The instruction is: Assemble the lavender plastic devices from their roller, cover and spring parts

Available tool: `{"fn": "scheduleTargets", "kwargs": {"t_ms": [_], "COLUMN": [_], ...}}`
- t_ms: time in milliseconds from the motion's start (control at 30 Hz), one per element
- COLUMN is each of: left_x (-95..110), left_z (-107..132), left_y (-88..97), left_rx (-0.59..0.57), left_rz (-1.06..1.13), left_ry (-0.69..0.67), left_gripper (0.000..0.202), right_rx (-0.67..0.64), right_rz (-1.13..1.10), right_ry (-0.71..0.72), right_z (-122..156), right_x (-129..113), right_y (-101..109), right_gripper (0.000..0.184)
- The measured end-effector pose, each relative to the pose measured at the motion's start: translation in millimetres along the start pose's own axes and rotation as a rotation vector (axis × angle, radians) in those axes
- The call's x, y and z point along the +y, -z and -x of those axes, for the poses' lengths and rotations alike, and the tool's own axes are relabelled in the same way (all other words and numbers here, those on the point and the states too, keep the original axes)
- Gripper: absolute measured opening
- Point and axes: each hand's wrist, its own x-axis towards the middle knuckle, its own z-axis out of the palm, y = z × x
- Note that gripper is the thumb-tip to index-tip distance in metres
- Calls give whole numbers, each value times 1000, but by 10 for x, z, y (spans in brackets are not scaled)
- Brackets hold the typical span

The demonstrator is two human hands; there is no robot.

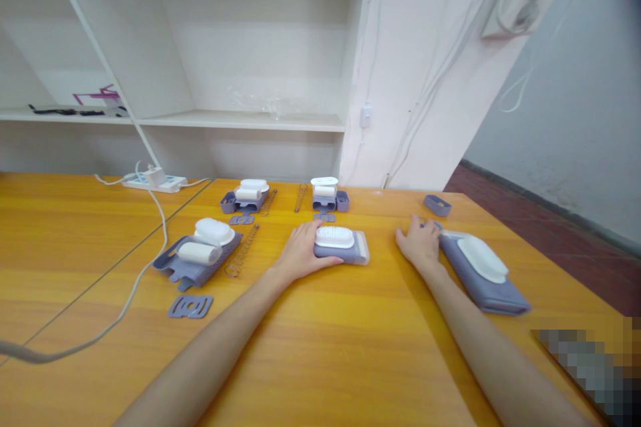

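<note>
My left hand point(302, 250) rests on the wooden table point(325, 347) with its fingers against the left side of a small grey case topped by a white brush piece point(340, 245). My right hand point(419, 242) lies fingers down beside the upper left end of a long grey case with a white oval lid point(481, 270), touching its corner. Whether either hand actually grips its case is unclear.
Three sets of grey trays with white parts sit further back: one at the left point(200, 253), two near the wall point(248, 196) point(328, 195). Metal springs point(243, 250), a flat grey plate point(190, 306), a small grey tray point(437, 205), a power strip point(153, 180) and its white cable point(135, 280) lie around.
</note>
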Motion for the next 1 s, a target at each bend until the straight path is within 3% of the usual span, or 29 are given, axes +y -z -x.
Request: {"fn": "scheduleTargets", "kwargs": {"t_ms": [133, 467, 567, 733, 867, 1000], "left_x": [-4, -7, -15, -25, -29, -33], "left_z": [-4, -12, -13, -20, -23, -23], "left_y": [-4, -11, -16, -36, -43, -37], "left_rx": [-2, 75, 81, 106, 134, 151], "left_rz": [-16, -88, -113, -158, -188, -205], "left_ry": [-8, 25, 30, 40, 69, 91], "left_gripper": [82, 75, 76, 75, 75, 70], "right_rx": [-140, -88, -33, -194, -141, -109], "right_rz": [14, 23, 56, 67, 109, 77], "right_ry": [30, 262, 223, 161, 188, 303], "right_z": [-36, 228, 119, -22, 166, 396], "right_x": [39, -265, -154, 53, -114, -372], "right_y": [-49, 107, 37, -17, 108, 258], "right_gripper": [59, 47, 55, 55, 44, 35]}}
